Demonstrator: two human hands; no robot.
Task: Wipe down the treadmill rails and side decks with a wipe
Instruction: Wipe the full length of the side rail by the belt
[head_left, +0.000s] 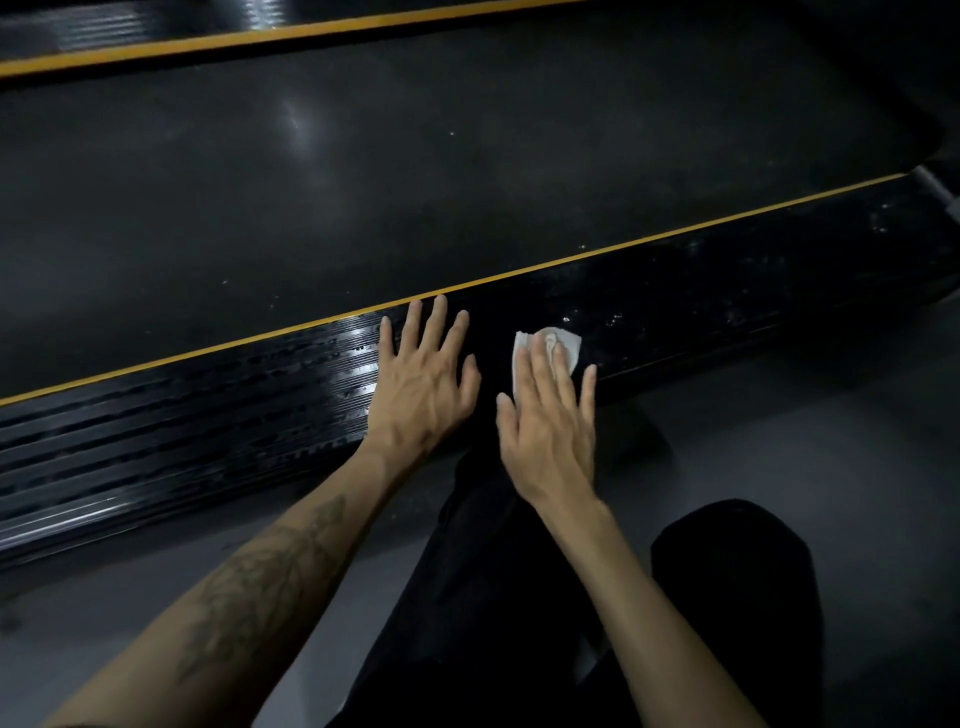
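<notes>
Head view: we see both hands down on the near side deck (208, 415) of the treadmill, a glossy black ribbed strip running diagonally from lower left to upper right. Yellow stripe (675, 234) edges it on the far side, next to the belt (415, 182).

Left hand (423, 384): flat on the deck, fingers straight and spread, grasping nothing; fingertips reach almost to the yellow stripe.

Right hand (548, 415): just beside the left, fingers straight, pressing the white wipe (569, 343) onto the deck. Wipe is crumpled, mostly under the fingers, sticking out past the fingertips.

Deck left of the hands shows wet-looking shine and streaks; right of the wipe we see light specks on the surface.

Far side: second yellow stripe (260, 39) at the top edge of the belt.

Below the deck: grey floor (831, 415), and our legs in black trousers (493, 597). Left forearm has a tattoo (260, 577).
</notes>
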